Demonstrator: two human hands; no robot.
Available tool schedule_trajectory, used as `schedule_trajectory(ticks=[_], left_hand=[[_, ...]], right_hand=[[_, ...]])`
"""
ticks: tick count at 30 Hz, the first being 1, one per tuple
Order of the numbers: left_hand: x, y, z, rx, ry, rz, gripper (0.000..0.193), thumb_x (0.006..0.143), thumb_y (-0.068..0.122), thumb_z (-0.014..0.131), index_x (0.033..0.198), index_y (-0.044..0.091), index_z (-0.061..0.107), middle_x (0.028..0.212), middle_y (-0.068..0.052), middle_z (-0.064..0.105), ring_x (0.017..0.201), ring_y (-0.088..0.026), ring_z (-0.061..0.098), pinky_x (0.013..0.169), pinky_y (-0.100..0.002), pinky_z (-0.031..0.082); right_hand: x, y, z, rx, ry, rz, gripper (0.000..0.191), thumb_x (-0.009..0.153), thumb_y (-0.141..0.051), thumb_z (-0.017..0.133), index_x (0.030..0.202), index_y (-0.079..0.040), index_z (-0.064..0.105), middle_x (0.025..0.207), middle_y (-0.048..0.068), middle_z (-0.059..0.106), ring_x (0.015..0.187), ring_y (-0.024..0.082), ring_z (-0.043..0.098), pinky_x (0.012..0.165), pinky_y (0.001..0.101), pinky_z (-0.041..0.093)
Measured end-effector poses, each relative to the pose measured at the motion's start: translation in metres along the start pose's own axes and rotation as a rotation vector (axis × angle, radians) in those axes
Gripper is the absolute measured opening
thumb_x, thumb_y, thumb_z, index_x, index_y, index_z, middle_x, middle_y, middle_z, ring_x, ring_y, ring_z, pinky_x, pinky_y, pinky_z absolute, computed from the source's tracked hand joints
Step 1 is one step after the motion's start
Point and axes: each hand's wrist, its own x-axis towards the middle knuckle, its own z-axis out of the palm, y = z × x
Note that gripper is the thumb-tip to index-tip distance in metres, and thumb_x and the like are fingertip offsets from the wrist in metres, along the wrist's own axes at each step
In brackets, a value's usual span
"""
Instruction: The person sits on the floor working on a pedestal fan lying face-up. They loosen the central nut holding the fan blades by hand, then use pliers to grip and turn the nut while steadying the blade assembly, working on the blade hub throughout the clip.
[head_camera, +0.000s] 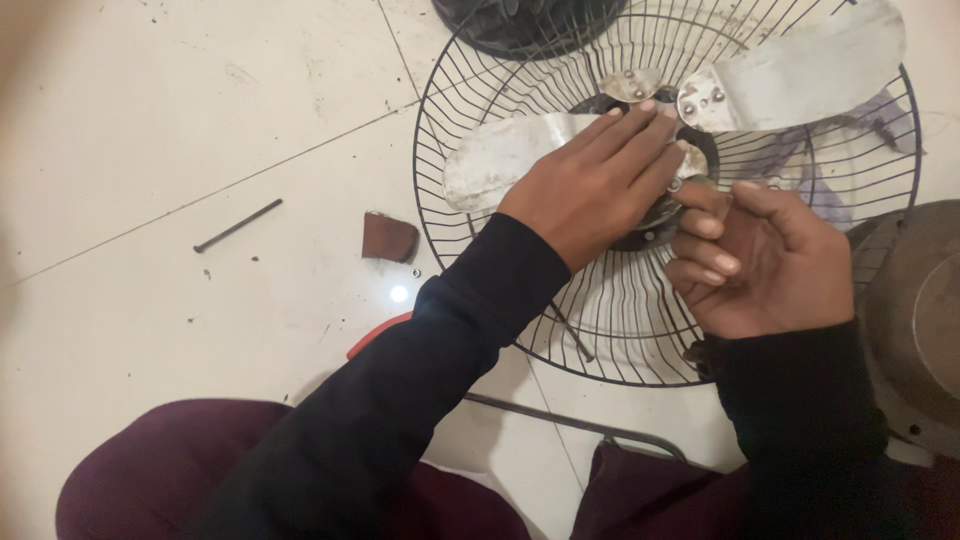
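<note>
A round wire fan guard (470, 250) lies flat on the white tiled floor. Grey metal fan blades rest on it, one blade (485, 165) pointing left and another blade (800, 65) pointing up right. My left hand (595, 180) lies flat, fingers together, pressing on the left blade near the hub. My right hand (765, 260) is beside it with curled fingers, pinching a small part at the hub (690, 185); the part is too small to identify. Both arms wear black sleeves.
A long dark nail or bolt (238, 225) lies on the floor at left. Close to the guard sits a small brown piece (388, 238). A red-handled tool (375, 335) pokes out under my left arm. A grey round motor housing (915, 310) stands at right.
</note>
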Motion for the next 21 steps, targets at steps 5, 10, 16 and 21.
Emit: schedule_trajectory(ticks=[5, 10, 16, 21], left_hand=[[0.000, -0.004, 0.004, -0.030, -0.024, -0.008, 0.032, 0.100, 0.012, 0.062, 0.131, 0.003, 0.065, 0.146, -0.014, 0.059, 0.141, -0.028, 0.054, 0.117, -0.038, 0.047], [-0.001, -0.004, 0.008, -0.038, -0.025, -0.015, 0.032, 0.100, 0.011, 0.063, 0.131, 0.003, 0.065, 0.147, -0.013, 0.058, 0.142, -0.026, 0.054, 0.119, -0.037, 0.047], [-0.001, -0.002, 0.008, -0.055, -0.024, -0.047, 0.031, 0.099, 0.011, 0.063, 0.128, 0.002, 0.067, 0.147, -0.013, 0.059, 0.142, -0.026, 0.054, 0.119, -0.037, 0.047], [-0.001, -0.001, 0.009, -0.044, -0.020, -0.050, 0.034, 0.097, 0.012, 0.063, 0.129, 0.001, 0.067, 0.147, -0.015, 0.058, 0.141, -0.027, 0.054, 0.119, -0.038, 0.047]], right_hand=[[0.005, 0.003, -0.002, -0.046, 0.006, 0.003, 0.023, 0.108, -0.021, 0.054, 0.112, 0.001, 0.061, 0.083, 0.000, 0.051, 0.065, 0.006, 0.043, 0.061, 0.0218, 0.037], [0.020, 0.011, -0.003, -0.263, 0.164, -0.079, 0.012, 0.105, -0.015, 0.060, 0.095, -0.009, 0.057, 0.076, -0.001, 0.052, 0.059, 0.007, 0.045, 0.054, 0.0231, 0.038], [0.026, 0.021, -0.003, -0.284, 0.158, -0.199, 0.013, 0.105, -0.012, 0.063, 0.094, -0.007, 0.057, 0.074, 0.001, 0.055, 0.056, 0.007, 0.045, 0.052, 0.0226, 0.037], [0.025, 0.021, 0.001, -0.308, 0.182, -0.219, 0.011, 0.105, -0.011, 0.062, 0.096, -0.006, 0.060, 0.077, 0.001, 0.058, 0.058, 0.007, 0.048, 0.052, 0.0233, 0.038]])
